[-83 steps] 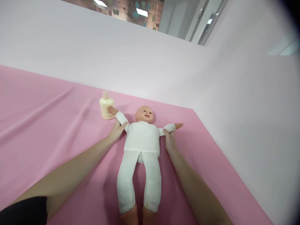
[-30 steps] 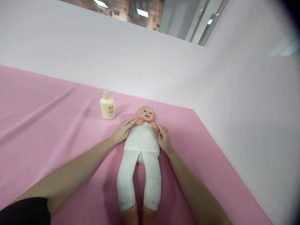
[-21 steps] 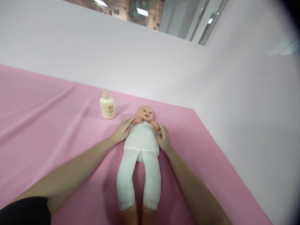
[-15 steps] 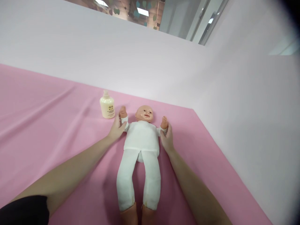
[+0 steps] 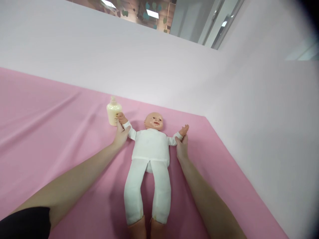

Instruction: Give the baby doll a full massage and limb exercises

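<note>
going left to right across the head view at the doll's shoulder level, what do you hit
cream bottle → left hand → doll → right hand → bare pink sheet → white wall

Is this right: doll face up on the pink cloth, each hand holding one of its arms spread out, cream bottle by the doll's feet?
Not quite. The head view shows the cream bottle up by the doll's raised hand, near its head, not by the feet. The rest holds: face up on the pink cloth, left hand and right hand each holding a spread arm.
</note>
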`<state>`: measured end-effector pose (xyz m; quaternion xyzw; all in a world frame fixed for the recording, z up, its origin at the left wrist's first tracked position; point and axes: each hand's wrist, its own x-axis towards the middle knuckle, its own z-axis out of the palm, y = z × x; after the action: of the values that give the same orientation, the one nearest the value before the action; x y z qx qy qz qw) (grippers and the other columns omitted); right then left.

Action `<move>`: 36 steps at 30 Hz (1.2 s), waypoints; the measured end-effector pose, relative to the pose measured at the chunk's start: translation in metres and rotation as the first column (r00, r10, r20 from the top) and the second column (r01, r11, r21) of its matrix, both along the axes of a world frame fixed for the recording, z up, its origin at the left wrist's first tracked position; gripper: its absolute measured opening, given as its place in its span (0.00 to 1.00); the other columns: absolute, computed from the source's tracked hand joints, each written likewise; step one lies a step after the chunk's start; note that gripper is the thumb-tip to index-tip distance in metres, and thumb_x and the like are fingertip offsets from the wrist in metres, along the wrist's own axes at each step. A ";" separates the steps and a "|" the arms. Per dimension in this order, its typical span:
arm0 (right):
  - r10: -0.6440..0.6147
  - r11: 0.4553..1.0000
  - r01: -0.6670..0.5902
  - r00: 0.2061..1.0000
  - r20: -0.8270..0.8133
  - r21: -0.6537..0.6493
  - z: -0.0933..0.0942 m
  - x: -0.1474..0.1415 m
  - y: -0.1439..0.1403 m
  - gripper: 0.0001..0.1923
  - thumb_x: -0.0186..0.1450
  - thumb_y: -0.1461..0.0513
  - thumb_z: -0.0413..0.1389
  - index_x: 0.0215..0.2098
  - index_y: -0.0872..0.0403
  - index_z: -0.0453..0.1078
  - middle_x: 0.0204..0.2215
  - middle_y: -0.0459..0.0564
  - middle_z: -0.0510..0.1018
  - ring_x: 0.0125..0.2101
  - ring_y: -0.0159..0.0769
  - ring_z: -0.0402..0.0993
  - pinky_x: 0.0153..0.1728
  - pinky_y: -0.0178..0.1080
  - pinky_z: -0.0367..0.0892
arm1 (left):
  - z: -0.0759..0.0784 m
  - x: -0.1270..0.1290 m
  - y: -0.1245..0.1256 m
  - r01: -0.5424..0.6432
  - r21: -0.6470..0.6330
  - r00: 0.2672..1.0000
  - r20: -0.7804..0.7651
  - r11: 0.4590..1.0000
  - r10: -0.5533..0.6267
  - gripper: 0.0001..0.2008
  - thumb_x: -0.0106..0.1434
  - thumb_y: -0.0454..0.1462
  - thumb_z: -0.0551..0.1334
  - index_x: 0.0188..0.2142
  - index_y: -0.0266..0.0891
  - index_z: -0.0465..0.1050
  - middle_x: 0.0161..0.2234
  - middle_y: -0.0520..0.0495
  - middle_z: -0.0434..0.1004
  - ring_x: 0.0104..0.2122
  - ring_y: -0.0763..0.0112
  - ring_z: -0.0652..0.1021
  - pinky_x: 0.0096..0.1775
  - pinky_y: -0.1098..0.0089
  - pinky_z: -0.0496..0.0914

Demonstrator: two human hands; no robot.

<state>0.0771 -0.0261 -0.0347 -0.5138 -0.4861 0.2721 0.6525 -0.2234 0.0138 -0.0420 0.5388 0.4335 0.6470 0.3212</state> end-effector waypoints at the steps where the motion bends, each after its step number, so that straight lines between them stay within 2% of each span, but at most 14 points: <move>1: 0.024 1.000 -0.025 0.999 0.040 0.019 0.003 -0.002 -0.002 0.34 0.57 0.62 0.54 0.61 0.50 0.54 0.62 0.52 0.60 0.59 0.43 0.59 0.58 0.50 0.58 | 0.001 0.001 -0.002 0.024 0.003 1.000 -0.020 1.000 -0.024 0.37 0.60 0.37 0.59 0.65 0.52 0.43 0.65 0.48 0.51 0.64 0.63 0.57 0.63 0.58 0.54; 3: 0.075 0.995 -0.082 0.989 0.128 0.050 0.006 -0.007 -0.007 0.32 0.58 0.62 0.53 0.61 0.50 0.56 0.61 0.52 0.63 0.59 0.42 0.60 0.58 0.50 0.57 | 0.003 0.004 -0.006 0.083 0.033 0.992 -0.101 0.996 -0.080 0.34 0.61 0.37 0.57 0.65 0.50 0.46 0.64 0.48 0.54 0.63 0.63 0.58 0.63 0.59 0.53; 5: 0.132 0.986 -0.151 0.965 0.226 0.070 0.007 -0.010 -0.010 0.30 0.60 0.64 0.51 0.61 0.50 0.57 0.59 0.52 0.65 0.58 0.41 0.61 0.59 0.49 0.57 | 0.004 0.007 -0.009 0.149 0.084 0.958 -0.259 0.985 -0.123 0.32 0.63 0.37 0.55 0.65 0.46 0.48 0.63 0.45 0.56 0.62 0.61 0.59 0.63 0.56 0.52; 9: 0.189 0.962 -0.262 0.851 0.490 0.083 0.003 -0.013 -0.011 0.26 0.59 0.68 0.47 0.54 0.49 0.66 0.53 0.49 0.72 0.54 0.39 0.65 0.59 0.49 0.57 | 0.008 0.013 -0.015 0.234 0.078 0.786 -0.602 0.969 -0.142 0.26 0.64 0.35 0.52 0.62 0.42 0.56 0.57 0.41 0.64 0.57 0.57 0.64 0.60 0.51 0.57; 11: 0.177 0.956 -0.280 0.793 0.583 0.091 0.000 -0.013 -0.009 0.28 0.56 0.71 0.46 0.52 0.48 0.68 0.51 0.48 0.73 0.54 0.39 0.65 0.59 0.50 0.57 | 0.009 0.015 -0.017 0.260 0.059 0.715 -0.683 0.964 -0.151 0.25 0.64 0.34 0.51 0.61 0.44 0.60 0.55 0.42 0.66 0.55 0.57 0.66 0.58 0.52 0.60; 13: 0.164 0.955 -0.279 0.774 0.611 0.097 -0.001 -0.012 -0.008 0.29 0.55 0.72 0.45 0.52 0.48 0.68 0.51 0.49 0.73 0.53 0.39 0.65 0.59 0.50 0.57 | 0.011 0.016 -0.019 0.275 0.053 0.693 -0.703 0.960 -0.159 0.24 0.64 0.34 0.51 0.61 0.46 0.59 0.56 0.43 0.66 0.55 0.59 0.66 0.58 0.54 0.60; 15: 0.151 0.960 -0.261 0.787 0.598 0.101 -0.002 -0.012 -0.007 0.29 0.56 0.72 0.45 0.53 0.49 0.67 0.51 0.50 0.72 0.53 0.39 0.65 0.58 0.50 0.58 | 0.011 0.015 -0.020 0.258 0.052 0.720 -0.676 0.965 -0.156 0.24 0.65 0.35 0.52 0.61 0.44 0.57 0.56 0.42 0.65 0.56 0.59 0.66 0.58 0.54 0.59; 18: 0.141 0.975 -0.210 0.843 0.519 0.076 -0.002 -0.013 -0.008 0.26 0.58 0.69 0.47 0.54 0.50 0.64 0.51 0.51 0.71 0.53 0.40 0.65 0.57 0.49 0.59 | 0.009 0.014 -0.020 0.185 0.048 0.819 -0.560 0.982 -0.127 0.25 0.64 0.38 0.55 0.60 0.39 0.56 0.55 0.40 0.65 0.55 0.57 0.67 0.57 0.54 0.61; 21: 0.147 0.984 -0.172 0.911 0.387 0.033 -0.001 -0.013 -0.010 0.25 0.60 0.65 0.50 0.56 0.51 0.61 0.53 0.53 0.70 0.53 0.40 0.65 0.56 0.48 0.60 | 0.006 0.011 -0.016 0.103 0.016 0.933 -0.349 0.995 -0.091 0.25 0.62 0.40 0.58 0.57 0.38 0.56 0.49 0.40 0.69 0.49 0.59 0.72 0.52 0.56 0.67; 24: 0.098 0.994 -0.105 0.961 0.260 0.013 0.000 -0.010 -0.008 0.26 0.59 0.62 0.53 0.56 0.53 0.59 0.53 0.55 0.69 0.52 0.41 0.67 0.55 0.48 0.62 | 0.005 0.007 -0.010 0.026 -0.048 0.993 -0.114 0.999 -0.032 0.27 0.60 0.41 0.60 0.56 0.41 0.54 0.45 0.43 0.70 0.45 0.62 0.74 0.47 0.59 0.71; 27: 0.019 1.000 -0.015 0.989 0.148 -0.026 -0.003 -0.004 -0.003 0.28 0.58 0.60 0.55 0.56 0.53 0.57 0.53 0.56 0.68 0.51 0.44 0.67 0.52 0.50 0.64 | 0.005 0.004 -0.005 -0.074 -0.068 0.996 0.037 0.995 0.077 0.27 0.58 0.41 0.62 0.55 0.44 0.54 0.51 0.42 0.67 0.51 0.61 0.71 0.50 0.60 0.69; 31: -0.073 0.996 0.073 0.997 -0.004 -0.060 -0.013 0.005 0.007 0.34 0.57 0.59 0.54 0.60 0.50 0.49 0.61 0.56 0.59 0.57 0.44 0.61 0.54 0.51 0.63 | 0.004 0.001 0.000 -0.157 -0.106 0.965 0.195 0.982 0.176 0.27 0.60 0.42 0.61 0.55 0.47 0.50 0.59 0.42 0.60 0.59 0.61 0.64 0.58 0.58 0.63; 34: -0.120 0.986 0.107 0.988 -0.102 -0.124 -0.020 0.009 0.013 0.35 0.58 0.58 0.52 0.61 0.50 0.46 0.61 0.57 0.58 0.57 0.43 0.62 0.54 0.50 0.65 | 0.004 0.001 0.002 -0.188 -0.149 0.945 0.243 0.971 0.220 0.27 0.61 0.43 0.59 0.56 0.46 0.48 0.62 0.41 0.56 0.61 0.60 0.62 0.60 0.58 0.61; 36: -0.136 0.985 0.123 0.986 -0.100 -0.125 -0.022 0.010 0.015 0.35 0.58 0.58 0.52 0.61 0.50 0.46 0.61 0.58 0.58 0.57 0.43 0.62 0.54 0.49 0.65 | 0.004 0.001 0.002 -0.209 -0.172 0.939 0.238 0.963 0.246 0.28 0.62 0.43 0.59 0.56 0.44 0.47 0.62 0.38 0.55 0.61 0.59 0.62 0.59 0.60 0.62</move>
<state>0.0869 -0.0114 -0.0565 -0.5666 -0.3986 0.2849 0.6625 -0.2229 0.0157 -0.0380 0.3717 0.4931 0.7113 0.3358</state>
